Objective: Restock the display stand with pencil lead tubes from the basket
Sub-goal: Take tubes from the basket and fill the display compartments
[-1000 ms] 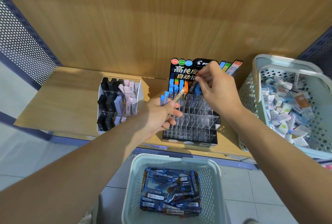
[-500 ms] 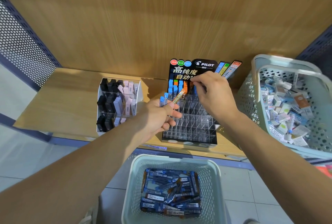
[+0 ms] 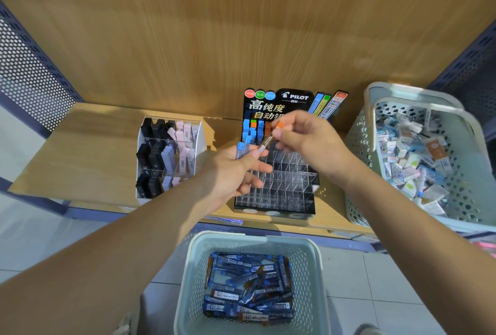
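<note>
A black display stand [image 3: 276, 192] with clear slots sits on the shelf, with blue and orange capped tubes filling its back rows. My left hand [image 3: 236, 170] hovers over the stand's left side and grips a few lead tubes, one blue-capped [image 3: 239, 150]. My right hand [image 3: 306, 141] pinches an orange-capped tube [image 3: 271, 137] that still reaches down to my left thumb. A pale basket [image 3: 188, 275] on the floor below holds several blue and brown lead tubes [image 3: 249, 289].
A white organiser [image 3: 198, 144] with black and pink erasers stands left of the stand. At the right sits a larger pale basket [image 3: 357, 146] full of small boxed erasers. A wooden back panel [image 3: 214, 25] rises behind the shelf.
My right hand left the back row of the stand, came down to my left hand and took hold of the orange-capped tube there. My left hand barely moved.
</note>
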